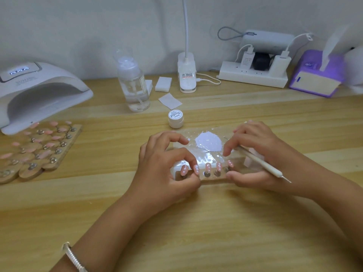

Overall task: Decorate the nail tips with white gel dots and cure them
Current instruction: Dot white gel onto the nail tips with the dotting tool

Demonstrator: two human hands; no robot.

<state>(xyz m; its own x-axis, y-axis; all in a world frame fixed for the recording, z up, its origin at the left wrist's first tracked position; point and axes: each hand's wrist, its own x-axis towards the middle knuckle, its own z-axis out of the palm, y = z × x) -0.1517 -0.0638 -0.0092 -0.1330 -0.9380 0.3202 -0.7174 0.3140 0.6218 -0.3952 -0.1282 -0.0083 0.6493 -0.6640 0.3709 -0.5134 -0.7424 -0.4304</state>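
Five pink nail tips (207, 168) on a holder strip (213, 181), centre frame. Most show white dots, the rightmost is unclear, so dotting looks nearly done. Curing is still to do: lamp (39, 91) upper left, well apart. Left hand (163, 163) pinches the strip's left end. Right hand (261, 152) grips the dotting tool (262, 163), thumb and finger on the right end. White gel puddle (209, 142) just behind.
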